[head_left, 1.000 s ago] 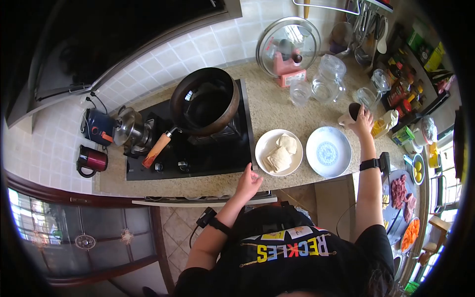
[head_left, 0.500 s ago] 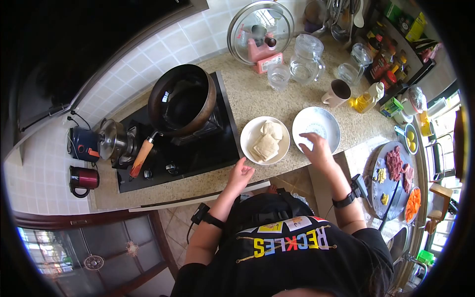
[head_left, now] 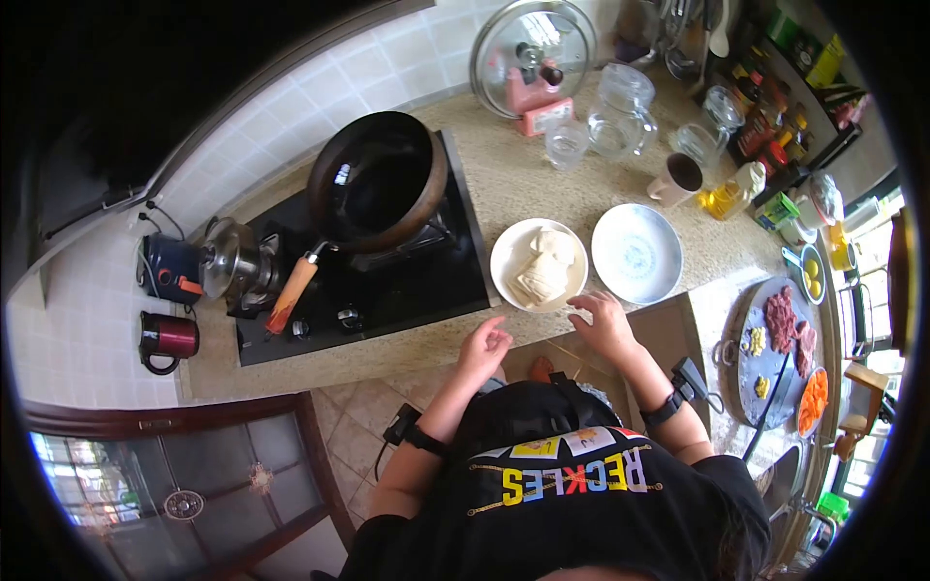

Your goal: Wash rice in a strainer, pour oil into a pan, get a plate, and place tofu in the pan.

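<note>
A white plate with a stack of pale, cream-coloured food slabs stands near the counter's front edge. Just right of it is a white dish with a bluish pattern and nothing on it. My right hand hovers at the front of the two dishes, closest to the plate's lower right rim, fingers apart and holding nothing. In front of the plate, over the counter edge, my left hand is also open, its fingers loosely bent.
A dark wok with a wooden handle sits on the black stove, beside a steel pot. Glass jugs, a mug and an oil bottle stand behind. At right, a round board bears raw meat.
My right hand has drawn back from over the patterned dish toward the counter's front edge. My left hand has moved slightly right and down. The camera view has shifted a little.
</note>
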The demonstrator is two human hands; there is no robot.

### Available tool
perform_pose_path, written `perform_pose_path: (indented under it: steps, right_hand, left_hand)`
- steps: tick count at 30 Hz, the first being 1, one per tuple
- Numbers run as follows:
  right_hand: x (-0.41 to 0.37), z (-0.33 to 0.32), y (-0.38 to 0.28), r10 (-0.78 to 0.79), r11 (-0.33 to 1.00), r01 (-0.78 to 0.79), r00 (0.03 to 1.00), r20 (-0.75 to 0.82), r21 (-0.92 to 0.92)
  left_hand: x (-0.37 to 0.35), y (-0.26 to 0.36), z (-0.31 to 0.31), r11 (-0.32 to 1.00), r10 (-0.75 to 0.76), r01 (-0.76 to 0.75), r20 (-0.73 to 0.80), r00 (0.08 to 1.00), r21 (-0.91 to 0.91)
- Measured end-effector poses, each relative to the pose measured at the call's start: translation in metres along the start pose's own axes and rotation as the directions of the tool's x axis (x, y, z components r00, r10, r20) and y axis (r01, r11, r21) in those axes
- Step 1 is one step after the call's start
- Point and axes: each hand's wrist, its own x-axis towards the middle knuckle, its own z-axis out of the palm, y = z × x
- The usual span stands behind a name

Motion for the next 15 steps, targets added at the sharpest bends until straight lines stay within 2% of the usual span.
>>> perform_pose_path:
  steps: [3, 5, 12, 14, 15]
  right_hand:
    - [0.000, 0.005, -0.014, 0.066, 0.998, -0.066, 0.996, -0.066, -0.002]
    - [0.001, 0.009, -0.022, 0.077, 0.997, -0.078, 0.994, -0.082, -0.006]
    - [0.008, 0.036, -0.064, 0.154, 0.988, -0.155, 0.981, -0.121, -0.002]
    - [0.011, 0.045, -0.081, 0.173, 0.985, -0.175, 0.980, -0.101, -0.012]
    - [0.013, 0.052, -0.088, 0.148, 0.988, -0.152, 0.982, -0.116, -0.019]
  left_hand:
    - [-0.007, 0.007, -0.019, 1.000, 0.015, -0.015, -0.013, 1.000, 0.017]
    - [-0.009, 0.011, -0.034, 0.998, -0.060, 0.059, 0.008, 0.998, 0.038]
    - [-0.020, -0.002, -0.102, 0.999, -0.005, 0.006, -0.030, 1.000, 0.032]
    - [-0.022, -0.023, -0.122, 0.994, 0.091, -0.100, -0.162, 0.983, -0.052]
    - [-0.024, -0.019, -0.133, 0.995, 0.079, -0.089, -0.197, 0.977, -0.045]
